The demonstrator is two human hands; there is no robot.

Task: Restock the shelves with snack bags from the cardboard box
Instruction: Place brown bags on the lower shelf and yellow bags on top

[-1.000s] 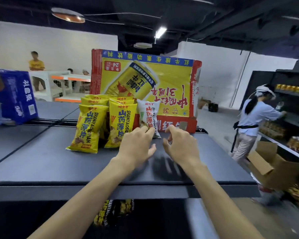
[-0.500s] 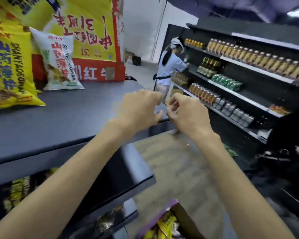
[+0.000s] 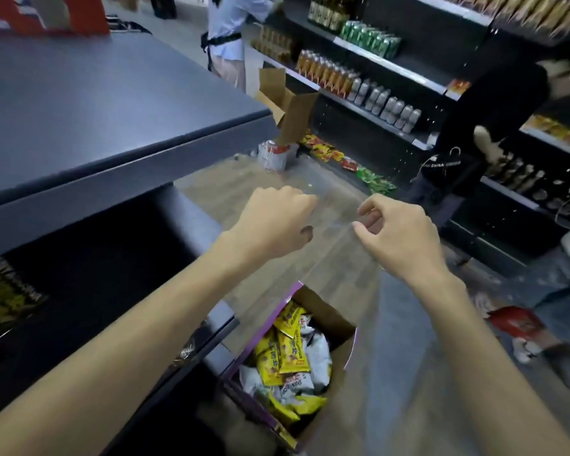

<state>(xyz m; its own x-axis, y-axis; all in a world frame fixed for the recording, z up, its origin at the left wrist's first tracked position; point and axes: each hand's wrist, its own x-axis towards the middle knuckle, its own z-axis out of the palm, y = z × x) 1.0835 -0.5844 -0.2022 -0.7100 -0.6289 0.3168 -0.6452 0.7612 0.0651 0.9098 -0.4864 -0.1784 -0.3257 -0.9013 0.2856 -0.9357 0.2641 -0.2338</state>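
You've drawn both hands back off the top shelf [image 3: 112, 103]. Your left hand [image 3: 273, 222] and right hand [image 3: 399, 235] are loosely curled and empty above the cardboard box [image 3: 334, 319] on the floor by the shelf's corner, with snack bags [image 3: 290, 357] waiting inside, likely your next grab.

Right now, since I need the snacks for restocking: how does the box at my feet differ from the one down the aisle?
The near box has purple edging and shows yellow and white snack bags inside; the far box is plain brown, contents hidden. The near box sits on the floor; the far box tilts. Both are open cardboard.
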